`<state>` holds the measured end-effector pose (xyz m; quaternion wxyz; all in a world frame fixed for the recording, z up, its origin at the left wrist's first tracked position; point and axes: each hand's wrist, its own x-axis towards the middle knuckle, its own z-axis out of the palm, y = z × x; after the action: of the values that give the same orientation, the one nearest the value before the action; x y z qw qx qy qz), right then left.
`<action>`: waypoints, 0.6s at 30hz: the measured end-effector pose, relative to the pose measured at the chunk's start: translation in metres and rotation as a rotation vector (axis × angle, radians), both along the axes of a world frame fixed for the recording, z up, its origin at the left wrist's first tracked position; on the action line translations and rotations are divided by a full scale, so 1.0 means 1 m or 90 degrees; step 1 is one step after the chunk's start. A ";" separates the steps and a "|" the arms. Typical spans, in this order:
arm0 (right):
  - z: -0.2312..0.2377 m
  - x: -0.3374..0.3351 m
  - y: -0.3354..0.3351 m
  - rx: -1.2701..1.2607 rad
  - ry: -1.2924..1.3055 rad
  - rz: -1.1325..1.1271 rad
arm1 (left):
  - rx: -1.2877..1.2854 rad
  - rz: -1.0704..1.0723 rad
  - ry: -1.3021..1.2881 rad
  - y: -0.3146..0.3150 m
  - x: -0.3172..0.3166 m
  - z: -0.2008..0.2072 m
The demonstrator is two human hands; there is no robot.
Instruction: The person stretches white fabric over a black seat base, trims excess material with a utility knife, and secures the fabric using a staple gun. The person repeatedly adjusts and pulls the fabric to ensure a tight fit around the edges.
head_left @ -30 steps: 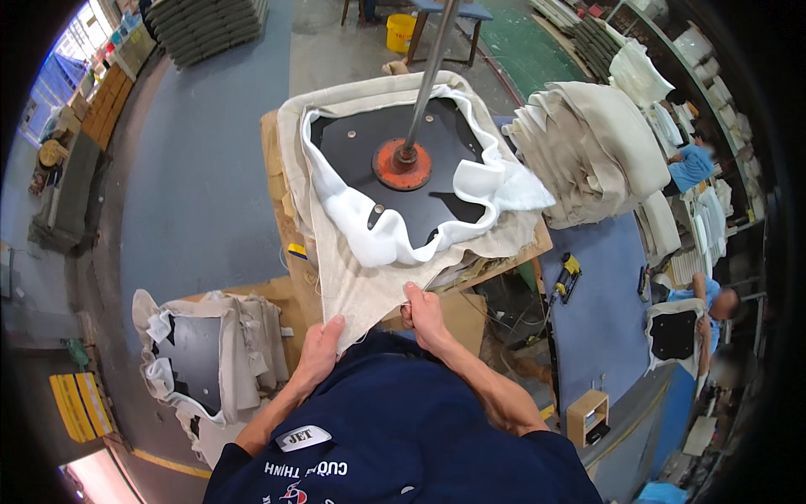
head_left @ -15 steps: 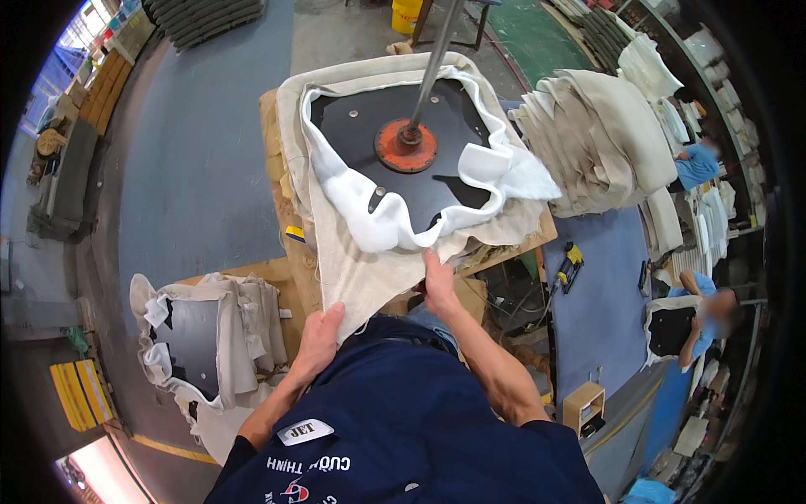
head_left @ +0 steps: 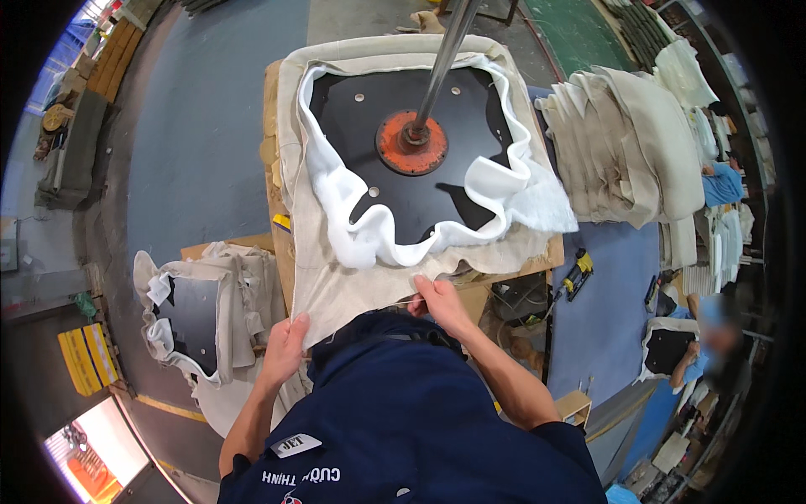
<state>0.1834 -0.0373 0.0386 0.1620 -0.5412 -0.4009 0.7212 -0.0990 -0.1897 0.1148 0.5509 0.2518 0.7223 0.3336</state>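
A seat cushion with a black panel (head_left: 353,126) lies in front of me, panel side up. White wadding (head_left: 336,181) stands in wavy folds round the panel. Outside it spreads a beige fabric cover (head_left: 336,294), its near edge stretched toward my body. My left hand (head_left: 286,343) pinches the fabric's near left corner. Further right, my right hand (head_left: 438,304) grips the same edge, some of its fingers hidden below the cloth. A metal rod with a round orange press foot (head_left: 411,143) bears down on the panel's middle.
Under the cushion is a wooden table (head_left: 537,254). Right of it, a yellow-black staple gun (head_left: 577,273) lies on a blue-grey surface near stacked beige covers (head_left: 621,143). Another panelled cushion (head_left: 191,323) rests at lower left. People in blue work at far right, one by a cushion (head_left: 667,349).
My left hand has moved left and slightly down with the fabric corner, and my right hand sits a little lower. The near edge is spread wider. The whole view has shifted slightly.
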 end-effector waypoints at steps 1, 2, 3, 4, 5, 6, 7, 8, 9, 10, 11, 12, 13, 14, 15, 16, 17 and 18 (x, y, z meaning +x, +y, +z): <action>0.009 0.010 0.003 0.039 -0.012 0.074 | -0.011 0.013 0.021 -0.002 0.000 0.003; 0.023 0.021 0.007 0.057 -0.065 0.117 | -0.003 0.006 0.074 -0.011 -0.006 -0.008; 0.029 0.034 0.011 0.261 -0.122 0.134 | 0.008 -0.013 0.121 -0.013 -0.007 -0.010; 0.032 0.046 0.015 0.468 -0.175 0.147 | 0.020 -0.033 0.169 -0.014 -0.008 -0.011; 0.035 0.054 0.018 0.674 -0.225 0.156 | 0.030 -0.053 0.217 -0.014 -0.009 -0.010; 0.043 0.056 0.022 0.711 -0.269 0.181 | -0.037 -0.099 0.282 -0.011 -0.013 -0.003; 0.053 0.057 0.032 0.752 -0.317 0.206 | 0.052 -0.117 0.475 0.003 -0.007 0.009; 0.057 0.057 0.040 0.792 -0.366 0.230 | 0.142 -0.134 0.666 0.020 0.004 0.022; 0.054 0.057 0.047 0.793 -0.371 0.278 | 0.240 -0.154 0.855 0.035 0.016 0.029; 0.049 0.055 0.054 0.796 -0.375 0.327 | 0.276 -0.154 0.813 0.042 0.025 0.029; 0.044 0.053 0.059 0.797 -0.379 0.375 | 0.311 -0.155 0.771 0.050 0.036 0.029; 0.040 0.050 0.063 0.805 -0.348 0.387 | 0.277 -0.248 0.691 0.063 0.058 0.037; 0.037 0.046 0.067 0.812 -0.316 0.401 | 0.240 -0.335 0.607 0.079 0.085 0.046; 0.032 0.043 0.070 0.821 -0.285 0.415 | 0.298 -0.379 0.583 0.090 0.108 0.038; 0.025 0.041 0.074 0.839 -0.257 0.417 | 0.356 -0.424 0.559 0.099 0.125 0.025; 0.015 0.042 0.078 0.856 -0.236 0.414 | 0.368 -0.431 0.594 0.113 0.139 0.014; 0.007 0.043 0.082 0.873 -0.216 0.409 | 0.381 -0.440 0.628 0.127 0.148 0.003; 0.003 0.042 0.083 0.879 -0.189 0.396 | 0.370 -0.460 0.670 0.137 0.149 -0.014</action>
<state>0.2258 0.0456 0.0415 0.1975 -0.2713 -0.9110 0.2399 0.0495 -0.0529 0.1011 0.1151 0.7412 0.6456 0.1431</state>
